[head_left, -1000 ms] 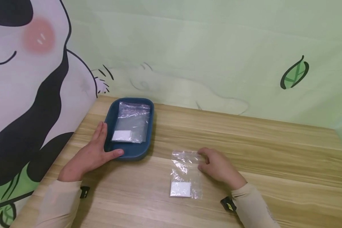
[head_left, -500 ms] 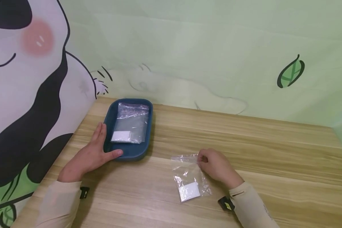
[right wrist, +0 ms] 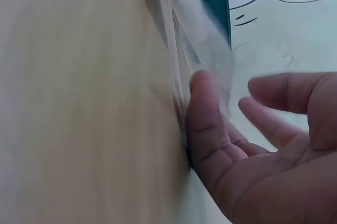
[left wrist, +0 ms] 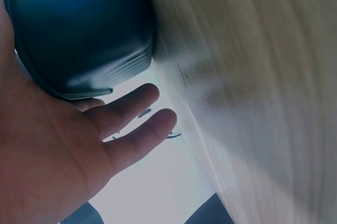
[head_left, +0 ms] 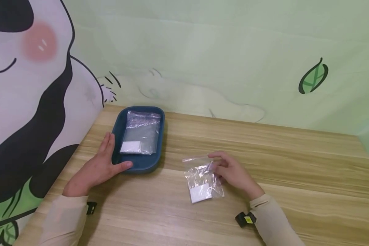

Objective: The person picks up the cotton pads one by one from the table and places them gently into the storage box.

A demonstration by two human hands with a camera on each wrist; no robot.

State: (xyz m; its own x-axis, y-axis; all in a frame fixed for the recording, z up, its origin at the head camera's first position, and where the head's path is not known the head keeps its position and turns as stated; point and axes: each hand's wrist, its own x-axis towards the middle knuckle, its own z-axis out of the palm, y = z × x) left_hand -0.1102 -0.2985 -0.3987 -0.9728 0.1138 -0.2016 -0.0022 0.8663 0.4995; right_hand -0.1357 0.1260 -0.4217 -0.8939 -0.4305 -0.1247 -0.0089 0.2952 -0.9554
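In the head view, a clear zip bag [head_left: 201, 176] with a white flat piece [head_left: 200, 193] in its lower part hangs from my right hand [head_left: 233, 172]. The right hand pinches it near its upper right side, and the right wrist view shows the thumb [right wrist: 204, 110] against the plastic. My left hand [head_left: 95, 169] lies along the left side of a dark blue tray [head_left: 141, 166], fingers straight and thumb over the near rim. In the tray lies another clear bag [head_left: 142, 131] with a white piece at its bottom.
A wood-grain table [head_left: 264, 164] carries the tray at its back left. Behind it stands a pale green wall cover [head_left: 203, 51] with a printed panda [head_left: 33, 85] at the left and a leaf at the right.
The right hand has shifted slightly upward in the head view with the zip bag, which has tilted and bunched. The left hand and the tray stay put.
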